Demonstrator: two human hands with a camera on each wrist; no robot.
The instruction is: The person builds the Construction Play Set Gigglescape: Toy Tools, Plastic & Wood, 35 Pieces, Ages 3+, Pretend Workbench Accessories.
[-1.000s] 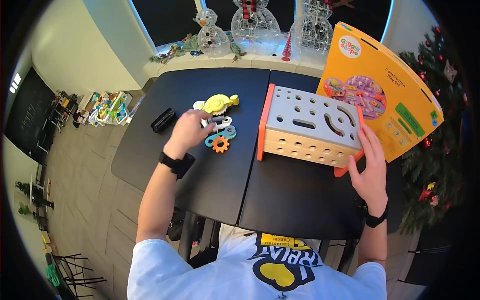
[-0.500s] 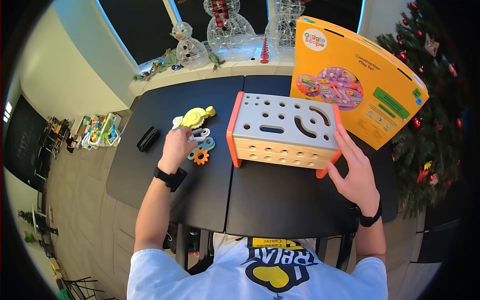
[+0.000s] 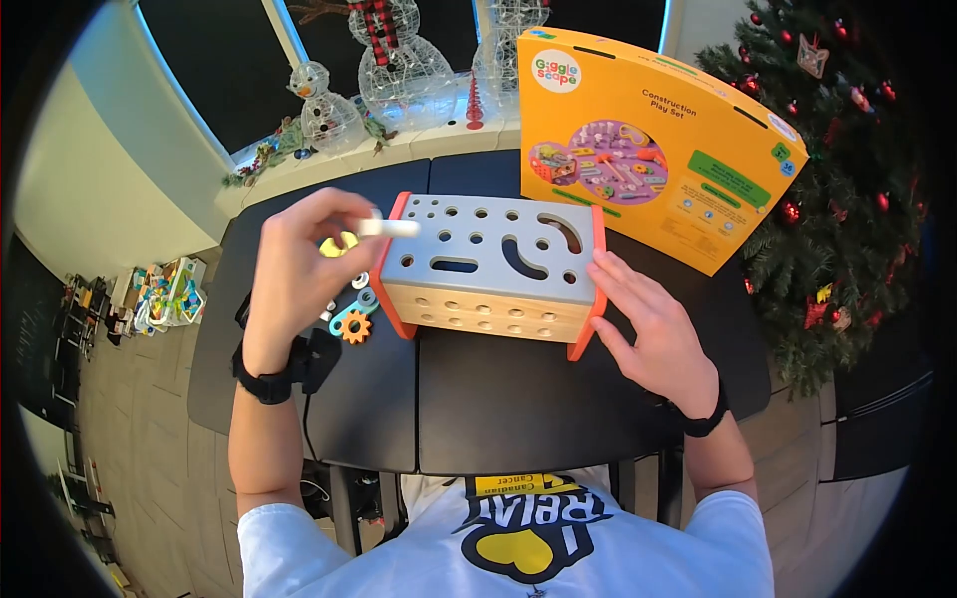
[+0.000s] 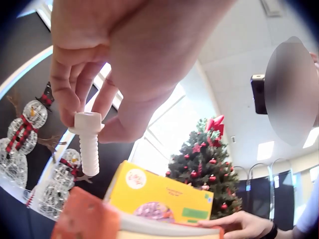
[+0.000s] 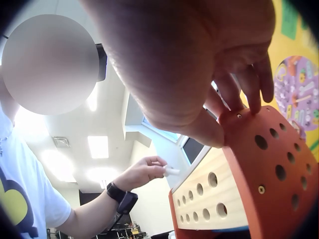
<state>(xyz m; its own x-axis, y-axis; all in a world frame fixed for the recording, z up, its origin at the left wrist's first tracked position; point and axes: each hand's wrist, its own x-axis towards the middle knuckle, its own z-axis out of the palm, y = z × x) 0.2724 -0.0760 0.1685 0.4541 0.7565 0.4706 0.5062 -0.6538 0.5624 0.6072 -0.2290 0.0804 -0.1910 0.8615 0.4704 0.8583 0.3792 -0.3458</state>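
Note:
My left hand (image 3: 307, 261) pinches a white toy screw (image 4: 89, 144) by its head, threaded shaft pointing down in the left wrist view. In the head view the screw overlaps the left end of a wooden toy workbench (image 3: 488, 311), which has a grey top with holes and slots and red end panels. Against the right red panel (image 5: 271, 164) rest the fingers of my right hand (image 3: 653, 324), fairly straight, with the thumb at the front edge. Left of the workbench lie an orange gear (image 3: 354, 326), a teal link piece (image 3: 368, 300) and a yellow piece (image 3: 339, 243), partly behind my left hand.
A yellow construction play set box (image 3: 648, 149) stands upright behind the workbench. The black table (image 3: 538, 409) has a seam running front to back. Wire snowmen (image 3: 399, 75) stand on the window ledge, and a decorated tree (image 3: 827, 219) is at the right.
My left hand has picked the white screw from among the loose pieces and lifted it rightward to the workbench's left end. My right hand stays at the right panel. The head view has shifted.

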